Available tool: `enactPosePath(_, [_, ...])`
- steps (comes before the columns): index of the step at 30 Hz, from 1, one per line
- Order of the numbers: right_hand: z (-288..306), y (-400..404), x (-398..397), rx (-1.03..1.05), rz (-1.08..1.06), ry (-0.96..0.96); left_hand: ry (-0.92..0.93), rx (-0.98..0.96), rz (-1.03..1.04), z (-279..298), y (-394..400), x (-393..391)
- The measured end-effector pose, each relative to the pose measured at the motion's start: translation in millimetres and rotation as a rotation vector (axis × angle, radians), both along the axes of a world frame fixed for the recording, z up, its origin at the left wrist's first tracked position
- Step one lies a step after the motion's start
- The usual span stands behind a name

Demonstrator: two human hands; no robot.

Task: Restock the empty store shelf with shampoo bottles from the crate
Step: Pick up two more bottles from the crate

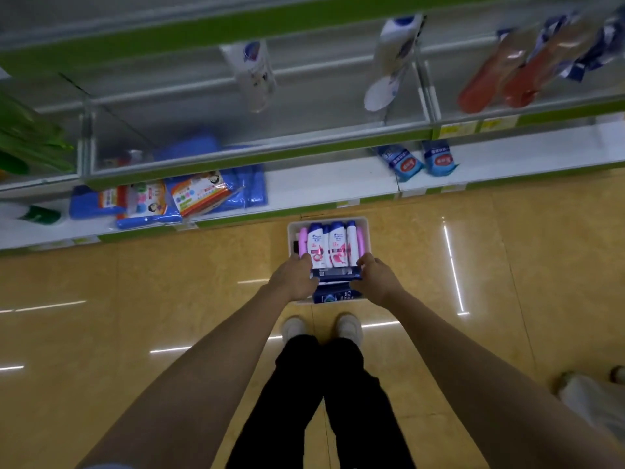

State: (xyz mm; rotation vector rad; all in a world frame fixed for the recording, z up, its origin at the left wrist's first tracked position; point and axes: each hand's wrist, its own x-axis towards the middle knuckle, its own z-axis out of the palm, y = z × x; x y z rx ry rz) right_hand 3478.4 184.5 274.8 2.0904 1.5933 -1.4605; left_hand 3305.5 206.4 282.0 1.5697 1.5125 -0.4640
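Here we stand over the white crate [293, 228] on the floor, just before the lowest shelf [321, 187]. Our left hand [293, 277] and right hand [374, 276] curl round opposite ends of one dark blue bottle [334, 274] lying crosswise on top, probably because it comes out first. White-and-pink shampoo bottles [328, 243] lie side by side beyond it. The upper shelf [189, 130] looks mostly bare.

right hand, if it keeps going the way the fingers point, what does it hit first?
The right hand grips the end of a dark blue bottle in the crate, fingers pointing toward the left hand. Going straight on, it would likely meet that bottle first; depth is unclear from above.
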Motion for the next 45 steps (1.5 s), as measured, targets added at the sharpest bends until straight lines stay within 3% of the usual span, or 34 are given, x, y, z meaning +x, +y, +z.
enactPosePath(6, [-96.2,19.9,-1.2,0.018,-0.049,0.012,-0.027,0.007,0.096,-101.4,14.2,10.7])
enactPosePath(13, [-262.3,56.8,0.6,-0.017,-0.136,0.004,0.053,0.053,0.165,-263.8,53.4,17.9])
enactPosePath(18, [-377.7,80.9,-10.7,0.024,-0.081,-0.105,0.159,0.098,0.251,-374.4,82.5,27.7])
enactPosePath(22, [-437.3,89.3,-29.9,0.069,-0.126,-0.218,0.233,0.129,0.277,-435.0,84.0,35.3])
enactPosePath(25, [-456.1,95.7,-35.8,0.076,-0.181,-0.296,0.287,0.189,0.279,-451.4,82.9,37.9])
enactPosePath(29, [-462.3,83.5,-35.0,0.034,-0.24,-0.26,0.249,0.072,0.45,-460.2,68.9,37.4])
enactPosePath(33, [-471.7,85.2,-40.7,0.087,-0.252,-0.226,0.108,0.137,0.56,-465.0,66.0,41.1])
enactPosePath(37, [-469.2,94.5,-39.9,0.044,-0.408,-0.076,-0.082,0.12,0.683,-466.0,75.5,32.6])
enactPosePath(41, [-430.8,92.1,-40.7,0.06,-0.499,0.14,-0.22,0.178,0.769,-431.3,81.1,19.0])
enactPosePath(45, [-350.5,80.9,-43.5,0.029,-0.495,0.235,-0.316,0.207,0.855,-353.1,64.0,10.5])
